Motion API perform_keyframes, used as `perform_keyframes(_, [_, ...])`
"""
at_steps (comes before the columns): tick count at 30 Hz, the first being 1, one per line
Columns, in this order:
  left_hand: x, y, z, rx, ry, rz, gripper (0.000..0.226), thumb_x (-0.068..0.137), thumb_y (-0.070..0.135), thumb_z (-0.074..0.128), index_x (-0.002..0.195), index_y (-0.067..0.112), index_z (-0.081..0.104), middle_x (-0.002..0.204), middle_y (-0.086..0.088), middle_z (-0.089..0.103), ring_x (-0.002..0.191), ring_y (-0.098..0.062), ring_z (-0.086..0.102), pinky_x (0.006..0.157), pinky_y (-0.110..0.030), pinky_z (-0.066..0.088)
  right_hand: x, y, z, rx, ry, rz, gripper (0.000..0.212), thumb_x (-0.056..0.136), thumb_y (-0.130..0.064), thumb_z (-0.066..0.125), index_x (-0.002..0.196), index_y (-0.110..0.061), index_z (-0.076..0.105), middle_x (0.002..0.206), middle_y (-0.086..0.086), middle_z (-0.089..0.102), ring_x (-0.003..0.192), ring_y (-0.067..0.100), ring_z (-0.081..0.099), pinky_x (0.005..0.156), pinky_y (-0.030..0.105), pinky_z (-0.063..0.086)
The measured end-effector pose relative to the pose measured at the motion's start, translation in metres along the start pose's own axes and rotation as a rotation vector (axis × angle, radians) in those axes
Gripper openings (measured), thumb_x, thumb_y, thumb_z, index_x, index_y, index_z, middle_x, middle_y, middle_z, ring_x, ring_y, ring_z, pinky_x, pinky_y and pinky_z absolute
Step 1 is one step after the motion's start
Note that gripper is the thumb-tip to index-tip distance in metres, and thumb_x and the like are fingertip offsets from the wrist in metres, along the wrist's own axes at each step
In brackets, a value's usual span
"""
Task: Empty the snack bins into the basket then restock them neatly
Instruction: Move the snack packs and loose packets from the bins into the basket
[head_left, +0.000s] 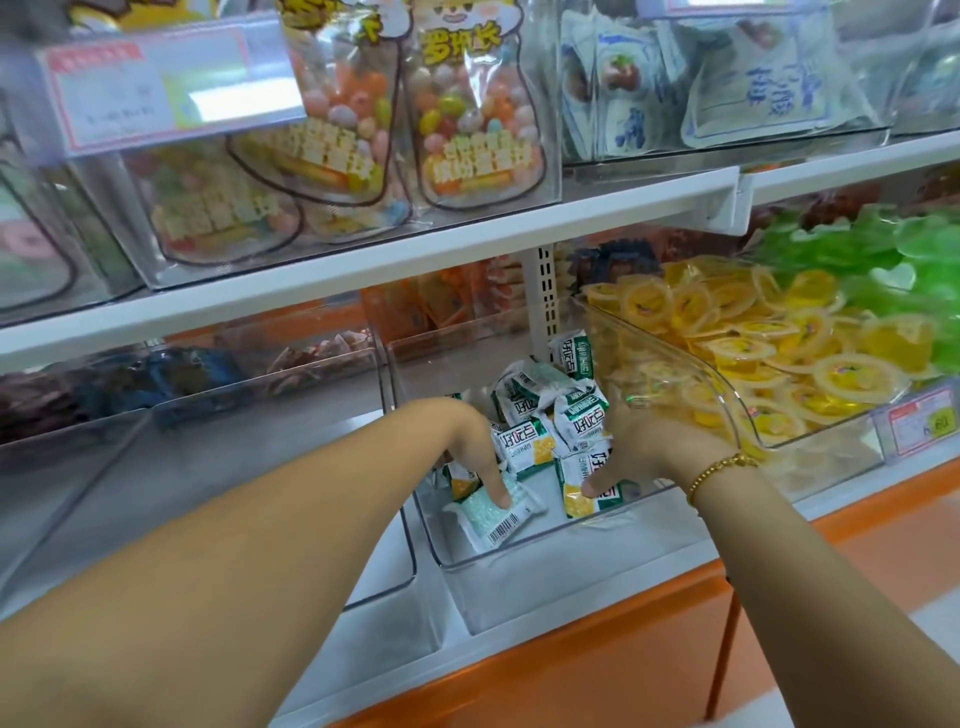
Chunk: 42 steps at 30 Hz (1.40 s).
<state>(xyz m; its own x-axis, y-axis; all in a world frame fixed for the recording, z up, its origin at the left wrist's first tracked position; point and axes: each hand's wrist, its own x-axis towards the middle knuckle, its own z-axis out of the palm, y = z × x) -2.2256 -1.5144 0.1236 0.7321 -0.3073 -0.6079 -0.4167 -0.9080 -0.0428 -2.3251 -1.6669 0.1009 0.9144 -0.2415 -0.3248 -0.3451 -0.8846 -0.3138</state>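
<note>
A clear plastic snack bin (519, 582) sits on the lower shelf in the middle. Inside lies a heap of small white-and-green snack packets (550, 410). My left hand (467, 441) reaches into the bin from the left, fingers curled round packets, its thumb pressing on a packet that lies face down with its barcode up (493, 517). My right hand (639, 452), with a gold bracelet on the wrist, cups the heap from the right, thumb on a packet near the front. The two hands hold the pile between them. No basket is in view.
To the right is a clear bin of yellow jelly cups (769, 358), then green ones (893, 260). At the left stands another clear bin (208, 499) with dark packets at its back. The upper shelf (415, 249) overhangs with bagged candy. An orange shelf front (623, 660) runs below.
</note>
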Motion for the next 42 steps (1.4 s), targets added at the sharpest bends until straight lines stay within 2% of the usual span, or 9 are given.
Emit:
perform_keyframes(2, [0.003, -0.001, 0.001, 0.007, -0.058, -0.03, 0.095, 0.074, 0.058, 0.07, 0.143, 0.004, 0.035, 0.144, -0.011, 0.042, 0.122, -0.03, 0.048, 0.107, -0.041, 0.039, 0.001, 0.0, -0.001, 0.007, -0.013, -0.003, 0.117, 0.077, -0.041, 0.075, 0.148, 0.004, -0.006, 0.135, 0.015, 0.053, 0.12, 0.026, 0.053, 0.096, 0.034, 0.045])
perform_keyframes(7, [0.002, -0.002, 0.005, 0.008, -0.06, 0.014, 0.096, 0.069, 0.057, 0.075, 0.141, 0.006, 0.039, 0.147, -0.01, 0.041, 0.126, -0.032, 0.047, 0.105, -0.044, 0.041, -0.002, -0.003, -0.004, -0.099, -0.108, -0.034, 0.09, 0.079, -0.049, 0.07, 0.145, -0.005, 0.027, 0.095, 0.003, 0.061, 0.074, 0.017, 0.053, 0.069, 0.027, 0.046])
perform_keyframes(13, [0.0, 0.001, 0.011, -0.071, -0.079, 0.063, 0.094, 0.071, 0.037, 0.08, 0.145, 0.005, 0.03, 0.15, -0.009, 0.035, 0.131, -0.031, 0.042, 0.105, -0.041, 0.043, -0.007, -0.002, -0.006, -0.182, -0.124, -0.091, 0.09, 0.077, -0.056, 0.068, 0.144, -0.012, 0.029, 0.138, 0.005, 0.047, 0.119, 0.025, 0.048, 0.091, 0.033, 0.042])
perform_keyframes(21, [-0.004, 0.002, 0.015, -0.007, -0.012, 0.13, 0.096, 0.073, 0.041, 0.079, 0.146, 0.006, 0.027, 0.151, -0.008, 0.031, 0.12, -0.023, 0.045, 0.098, -0.03, 0.042, -0.002, -0.001, -0.003, -0.186, -0.111, -0.135, 0.102, 0.072, -0.059, 0.072, 0.149, -0.015, 0.021, 0.153, 0.003, 0.03, 0.136, 0.026, 0.035, 0.108, 0.038, 0.037])
perform_keyframes(26, [-0.015, 0.007, 0.019, -0.079, -0.036, 0.193, 0.101, 0.071, 0.032, 0.082, 0.148, 0.004, 0.023, 0.129, -0.008, 0.045, 0.084, -0.017, 0.059, 0.075, -0.027, 0.057, -0.01, 0.001, -0.006, -0.077, -0.082, -0.213, 0.095, 0.075, -0.042, 0.077, 0.149, -0.019, 0.021, 0.154, 0.002, 0.028, 0.136, 0.024, 0.035, 0.104, 0.035, 0.037])
perform_keyframes(30, [-0.025, 0.008, 0.023, -0.065, -0.031, 0.227, 0.098, 0.067, 0.035, 0.084, 0.143, 0.004, 0.03, 0.117, -0.003, 0.047, 0.087, -0.021, 0.061, 0.073, -0.029, 0.058, -0.015, 0.001, -0.006, 0.011, 0.017, -0.244, 0.086, 0.072, -0.034, 0.081, 0.141, -0.022, 0.033, 0.142, 0.003, 0.041, 0.115, 0.022, 0.048, 0.091, 0.033, 0.045])
perform_keyframes(35, [-0.037, 0.009, 0.02, 0.128, 0.053, 0.247, 0.082, 0.065, 0.048, 0.082, 0.126, 0.009, 0.043, 0.1, -0.007, 0.052, 0.085, -0.023, 0.051, 0.088, -0.039, 0.051, -0.024, 0.004, -0.011, 0.145, 0.169, -0.252, 0.085, 0.066, -0.029, 0.085, 0.136, -0.02, 0.037, 0.138, 0.004, 0.045, 0.12, 0.024, 0.045, 0.082, 0.029, 0.04])
perform_keyframes(38, [-0.054, 0.007, 0.015, 0.186, 0.226, 0.292, 0.062, 0.068, 0.049, 0.081, 0.102, 0.008, 0.049, 0.096, -0.009, 0.055, 0.079, -0.023, 0.047, 0.068, -0.033, 0.044, -0.036, 0.005, -0.02, 0.166, 0.292, -0.264, 0.082, 0.063, -0.03, 0.087, 0.131, -0.02, 0.041, 0.126, 0.005, 0.053, 0.102, 0.02, 0.049, 0.074, 0.03, 0.04])
perform_keyframes(42, [-0.097, -0.015, 0.006, 0.028, 0.59, 0.411, 0.068, 0.066, 0.042, 0.083, 0.119, 0.016, 0.048, 0.116, 0.002, 0.057, 0.099, -0.021, 0.054, 0.079, -0.032, 0.047, -0.06, -0.001, -0.036, 0.219, 0.512, -0.299, 0.071, 0.06, -0.03, 0.088, 0.116, -0.025, 0.046, 0.11, -0.001, 0.058, 0.092, 0.016, 0.051, 0.067, 0.031, 0.043])
